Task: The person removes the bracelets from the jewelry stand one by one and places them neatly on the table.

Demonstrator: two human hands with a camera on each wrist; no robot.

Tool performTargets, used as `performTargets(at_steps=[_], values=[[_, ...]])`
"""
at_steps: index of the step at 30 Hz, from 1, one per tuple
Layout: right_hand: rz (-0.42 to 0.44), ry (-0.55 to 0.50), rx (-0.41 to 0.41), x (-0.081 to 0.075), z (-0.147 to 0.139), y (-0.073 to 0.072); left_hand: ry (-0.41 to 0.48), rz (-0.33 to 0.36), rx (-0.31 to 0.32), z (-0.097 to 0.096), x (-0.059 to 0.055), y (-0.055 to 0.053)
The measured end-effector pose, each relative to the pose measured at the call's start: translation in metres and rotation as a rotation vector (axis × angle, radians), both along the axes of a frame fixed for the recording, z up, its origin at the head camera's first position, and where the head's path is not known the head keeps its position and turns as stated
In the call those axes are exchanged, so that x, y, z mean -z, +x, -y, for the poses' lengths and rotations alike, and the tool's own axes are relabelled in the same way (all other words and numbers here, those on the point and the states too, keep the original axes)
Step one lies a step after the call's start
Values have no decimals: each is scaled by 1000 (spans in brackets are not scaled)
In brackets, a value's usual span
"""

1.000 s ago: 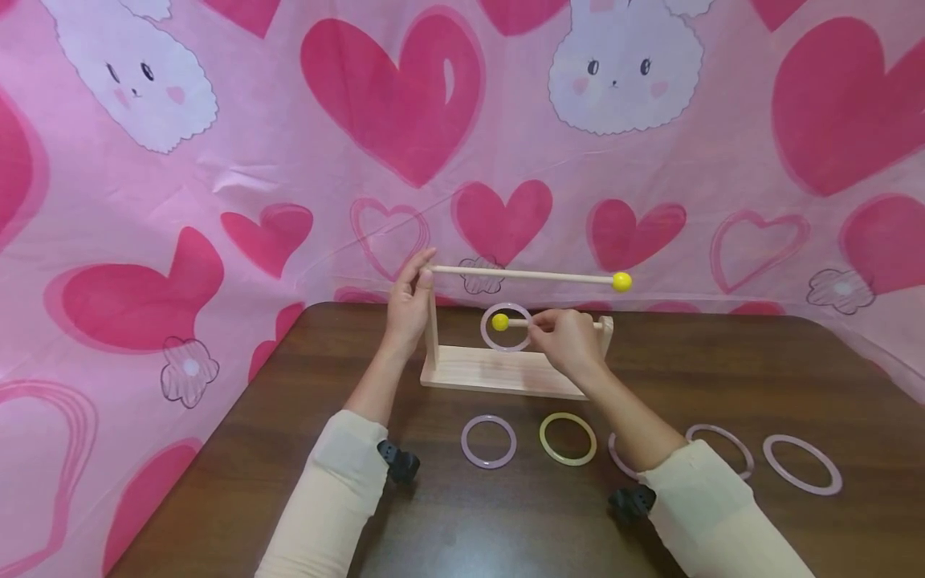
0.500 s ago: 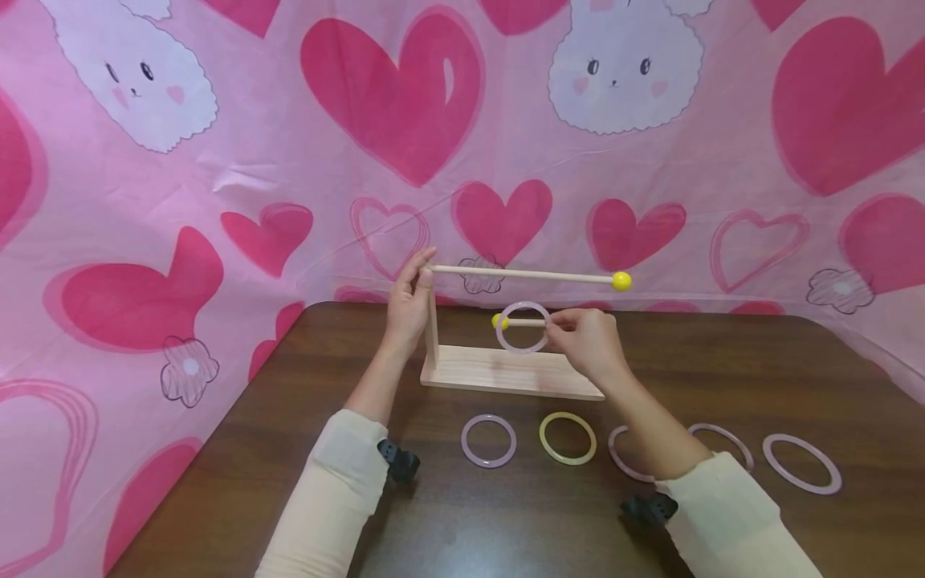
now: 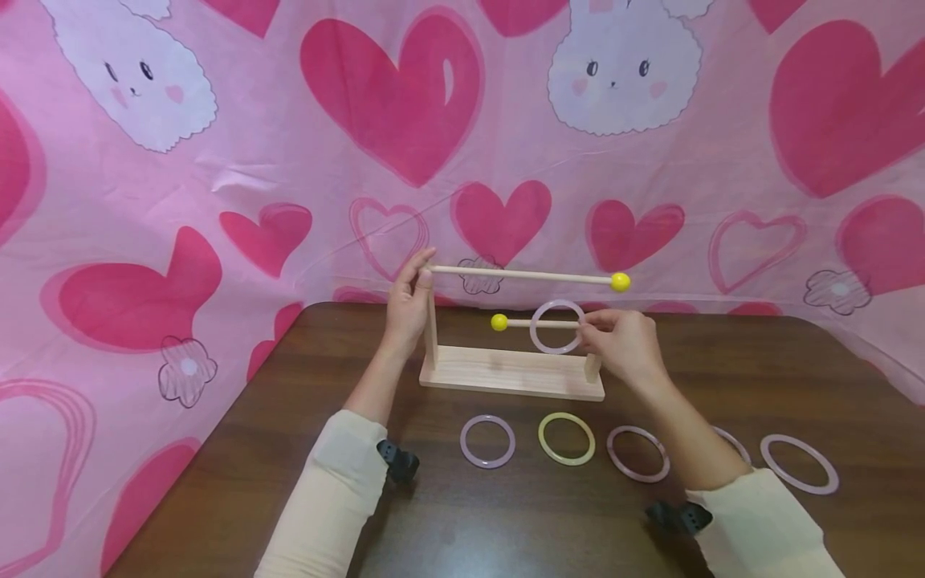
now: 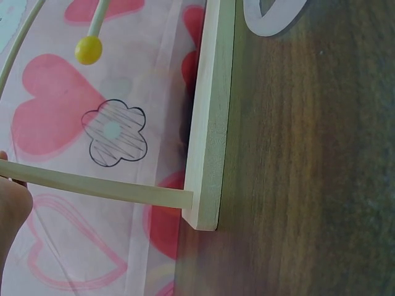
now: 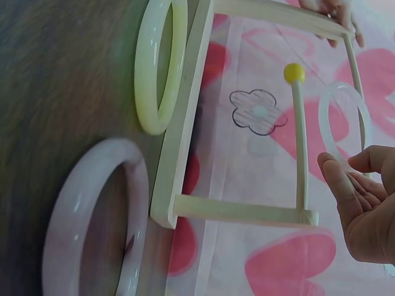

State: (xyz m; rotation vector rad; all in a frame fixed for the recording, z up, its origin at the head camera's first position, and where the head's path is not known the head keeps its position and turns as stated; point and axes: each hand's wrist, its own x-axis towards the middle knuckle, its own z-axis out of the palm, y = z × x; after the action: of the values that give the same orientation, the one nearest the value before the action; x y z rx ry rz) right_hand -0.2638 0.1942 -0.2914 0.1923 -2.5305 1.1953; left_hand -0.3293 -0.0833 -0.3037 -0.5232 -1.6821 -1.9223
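My right hand (image 3: 623,347) pinches a pale lilac bangle (image 3: 533,329) between thumb and fingers. In the head view the bangle overlaps the lower rod (image 3: 522,323) of a wooden stand (image 3: 506,373). The right wrist view shows this bangle (image 5: 323,123) apart from the lower rod (image 5: 300,142), whose free end carries a yellow ball (image 5: 294,73). At the top of the left post (image 3: 432,329), my left hand (image 3: 409,309) grips the stand. From there the upper rod (image 3: 520,274) runs right to another yellow ball (image 3: 621,282). My right hand hides the right post's upper part.
On the dark wooden table (image 3: 462,522), nearer me, lie a lilac bangle (image 3: 464,441), a yellow bangle (image 3: 567,416), a mauve bangle (image 3: 639,479) and, further right, more pale ones. My right forearm partly covers one. A pink heart-patterned cloth (image 3: 506,152) hangs behind.
My right hand has carried the pinched bangle rightward, from in line with the lower rod's yellow ball to near the right post. The left hand and the stand have stayed in place.
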Motion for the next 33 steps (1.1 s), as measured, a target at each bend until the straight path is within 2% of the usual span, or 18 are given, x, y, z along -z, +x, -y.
performTargets(at_steps=[8,20,33], values=[[-38,53,40,-3,-12,6,-4,-4,-1,0,0,0],[-61,60,53,-5,-24,14,2,5,1,0,0,0],[-70,82,74,-2,-43,17,7,2,-2,0,1,-1]])
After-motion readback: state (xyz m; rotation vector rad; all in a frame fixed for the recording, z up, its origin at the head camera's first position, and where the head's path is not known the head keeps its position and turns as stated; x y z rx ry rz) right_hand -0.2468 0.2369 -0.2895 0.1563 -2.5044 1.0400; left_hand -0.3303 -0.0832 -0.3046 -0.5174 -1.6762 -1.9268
